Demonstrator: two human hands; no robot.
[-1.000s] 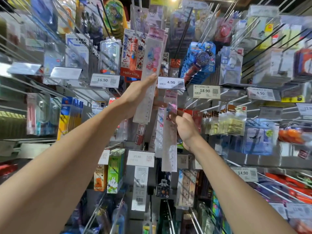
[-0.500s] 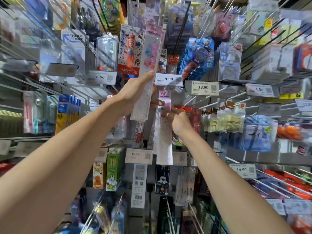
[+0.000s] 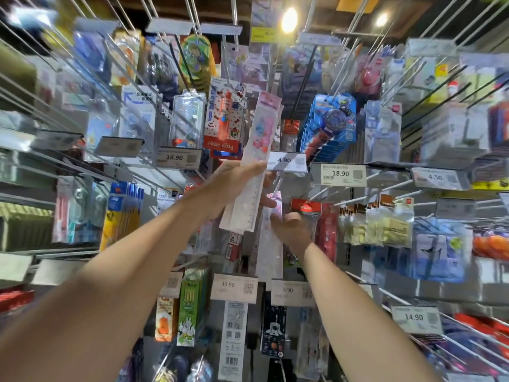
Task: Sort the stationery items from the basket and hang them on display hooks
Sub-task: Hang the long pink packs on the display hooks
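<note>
Facing me, Hello Kitty on red card [image 3: 221, 146], price tags 16.90 [image 3: 174, 157], 4.90 [image 3: 286, 160], 18.90 [image 3: 340, 173], 4.50 [image 3: 435, 177], 15.90 [image 3: 228, 284], 8.90 [image 3: 287, 290], 14.90 [image 3: 414, 317]

Glossy clear-plastic ruler pack [image 3: 257, 161], metal hooks [image 3: 358, 188]

Left hand [image 3: 234, 186] high, right hand [image 3: 292, 230] just below.

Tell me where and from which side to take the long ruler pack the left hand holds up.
Pinch the ruler pack across its flat faces just under the pink header, coming from the right. It is long, thin and tilted, the left hand grips its lower half, and the upper stretch stands bare on that side.
</note>
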